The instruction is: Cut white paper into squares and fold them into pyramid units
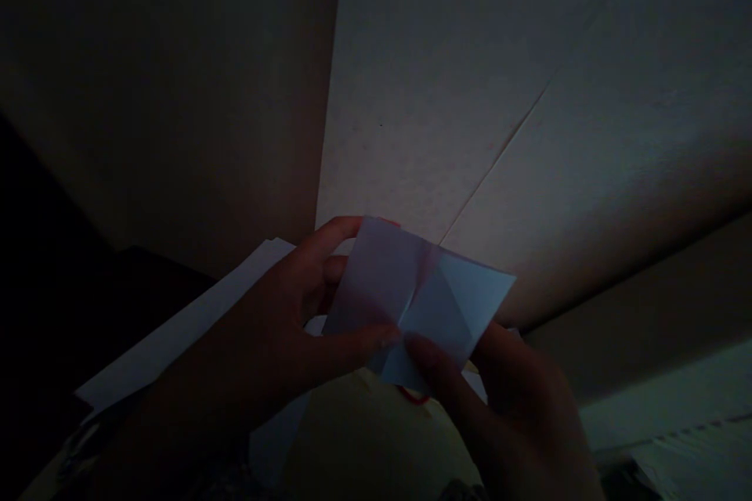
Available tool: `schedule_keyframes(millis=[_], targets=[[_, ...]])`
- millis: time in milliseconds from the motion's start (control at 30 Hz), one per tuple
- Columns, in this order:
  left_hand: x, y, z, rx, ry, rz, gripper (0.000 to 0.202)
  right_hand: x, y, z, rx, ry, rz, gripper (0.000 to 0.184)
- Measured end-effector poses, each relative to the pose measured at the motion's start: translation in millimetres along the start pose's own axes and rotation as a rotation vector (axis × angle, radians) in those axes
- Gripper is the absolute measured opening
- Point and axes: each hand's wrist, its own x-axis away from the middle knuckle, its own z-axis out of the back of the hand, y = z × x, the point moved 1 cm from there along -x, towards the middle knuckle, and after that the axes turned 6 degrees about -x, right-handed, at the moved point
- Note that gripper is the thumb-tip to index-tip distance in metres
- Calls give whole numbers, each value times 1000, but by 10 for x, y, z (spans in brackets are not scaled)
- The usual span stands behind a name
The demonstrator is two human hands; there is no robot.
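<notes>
The scene is very dark. A small creased square of pale paper (pixel 417 290) is held up in front of me, its folds meeting near the bottom middle. My left hand (pixel 276 337) grips its left side, fingers curled behind the top edge and thumb pressed on the front near the lower middle. My right hand (pixel 505 399) pinches the lower right part, thumb on the front beside the left thumb. A small red thing (pixel 414 397) shows just below the paper; what it is I cannot make out.
A white sheet (pixel 176 337) lies below my left hand, slanting to the lower left. Behind stand large pale flat panels (pixel 470 109) that meet at a vertical edge, with a darker brown panel (pixel 176 94) on the left. A light surface (pixel 675 423) shows at lower right.
</notes>
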Motion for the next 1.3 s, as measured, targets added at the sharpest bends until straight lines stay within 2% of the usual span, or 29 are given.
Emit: schedule_keyframes(millis=[100, 233, 367, 533, 667, 833, 1033, 1167, 1300], targets=[[-6, 15, -3, 11, 4, 1, 58, -10, 14, -9, 57, -10, 30, 12], [-8, 16, 15, -115, 46, 5, 59, -8, 40, 5, 30, 6, 9, 18], [1, 7, 36, -225, 60, -18, 52, -3, 54, 23, -25, 21, -51, 17], [-3, 5, 53, -300, 30, -44, 40, -13, 76, 41, 11, 32, -65, 11], [-9, 7, 61, -339, 17, -44, 37, -1, 78, 83, 124, 41, -47, 28], [-12, -18, 76, -421, 29, -71, 30, 15, 66, 113, 232, 64, -27, 36], [-28, -41, 97, -489, -9, -108, 22, 9, 111, 89, 78, 223, -18, 16], [-31, -31, 103, -529, -27, -83, 24, 47, 110, 111, 108, 213, 5, 23], [-33, -37, 105, -595, -30, -122, 22, 54, 97, 144, 151, 199, 73, 29]])
